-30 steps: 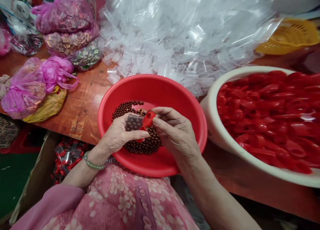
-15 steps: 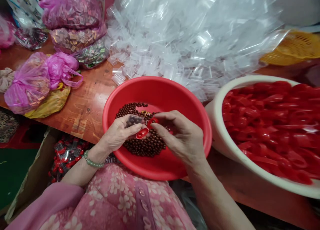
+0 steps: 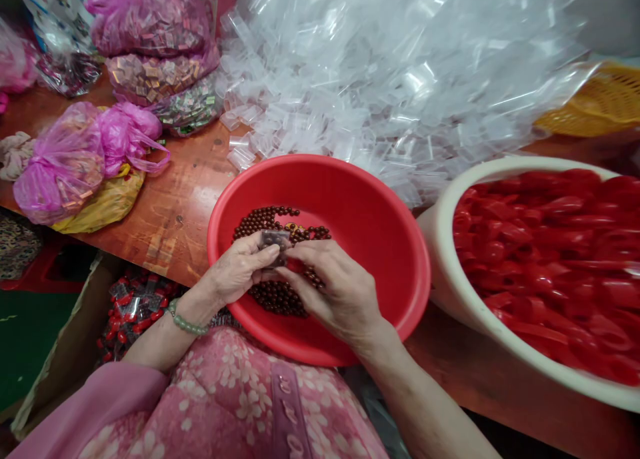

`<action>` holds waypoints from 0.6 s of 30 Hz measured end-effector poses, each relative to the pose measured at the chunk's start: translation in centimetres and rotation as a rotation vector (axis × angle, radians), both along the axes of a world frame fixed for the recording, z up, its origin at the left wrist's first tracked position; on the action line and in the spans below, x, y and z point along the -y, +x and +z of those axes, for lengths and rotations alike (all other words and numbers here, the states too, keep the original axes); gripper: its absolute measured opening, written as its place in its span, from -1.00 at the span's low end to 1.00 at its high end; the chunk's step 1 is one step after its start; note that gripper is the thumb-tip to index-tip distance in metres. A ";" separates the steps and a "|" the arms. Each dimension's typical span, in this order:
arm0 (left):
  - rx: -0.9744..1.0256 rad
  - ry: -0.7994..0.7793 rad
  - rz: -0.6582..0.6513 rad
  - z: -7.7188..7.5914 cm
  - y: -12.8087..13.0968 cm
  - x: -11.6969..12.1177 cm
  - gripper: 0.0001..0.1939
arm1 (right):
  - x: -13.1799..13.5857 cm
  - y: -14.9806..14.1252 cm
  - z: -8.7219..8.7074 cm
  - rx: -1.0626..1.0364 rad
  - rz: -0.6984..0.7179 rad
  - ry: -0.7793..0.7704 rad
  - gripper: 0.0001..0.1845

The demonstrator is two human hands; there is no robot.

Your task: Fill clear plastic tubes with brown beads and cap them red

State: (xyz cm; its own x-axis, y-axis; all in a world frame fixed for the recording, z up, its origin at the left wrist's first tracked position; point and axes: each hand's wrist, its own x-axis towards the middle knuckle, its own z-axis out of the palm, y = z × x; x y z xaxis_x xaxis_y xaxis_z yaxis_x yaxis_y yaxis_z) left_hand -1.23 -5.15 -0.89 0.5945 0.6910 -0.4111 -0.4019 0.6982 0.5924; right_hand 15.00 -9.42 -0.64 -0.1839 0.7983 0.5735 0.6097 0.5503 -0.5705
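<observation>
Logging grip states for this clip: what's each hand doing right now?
Left hand: closed, holding a small clear plastic box of brown beads.
Right hand: curled over a red plastic piece, mostly hidden; cannot tell if held.

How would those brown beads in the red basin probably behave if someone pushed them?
The brown beads look round and smooth, so a push would probably send them rolling apart easily. The sloped wall of the red basin would likely turn them back toward the middle.

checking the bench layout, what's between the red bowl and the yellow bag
Just bare wooden tabletop lies between the red bowl and the yellow bag, as the head view shows.
</observation>
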 end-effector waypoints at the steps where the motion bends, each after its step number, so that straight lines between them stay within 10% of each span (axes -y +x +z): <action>1: 0.012 0.001 -0.015 0.0 -0.1 -0.1 -0.64 | 0.0 0.1 0.2 -0.121 -0.020 -0.116 -0.74; 9: 0.033 0.080 -0.186 0.0 -0.3 -0.1 -0.60 | -0.4 1.7 0.4 -0.715 -0.092 -0.635 -0.82; 18: 0.013 0.116 -0.080 -0.6 0.1 0.1 -0.59 | 0.4 -0.7 -0.6 -0.058 -0.229 -0.184 -0.58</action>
